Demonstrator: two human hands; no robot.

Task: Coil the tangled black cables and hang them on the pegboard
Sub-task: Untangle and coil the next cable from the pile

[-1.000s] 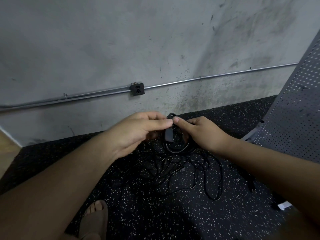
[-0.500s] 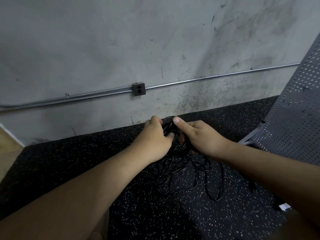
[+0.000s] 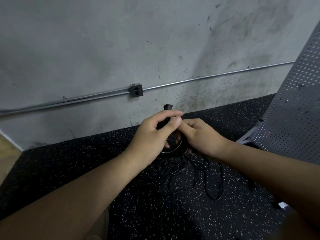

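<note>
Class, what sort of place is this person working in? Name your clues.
Probably a workshop or utility room: bare concrete wall with exposed metal conduit and outlet box, speckled rubber floor, perforated pegboard.

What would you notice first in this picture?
Two hands meet in the middle: the left hand and right hand both grip a black cable coil, its plug poking up above the left hand. Below them, tangled black cables sprawl over the speckled floor, and a grey pegboard stands at the right edge.
</note>
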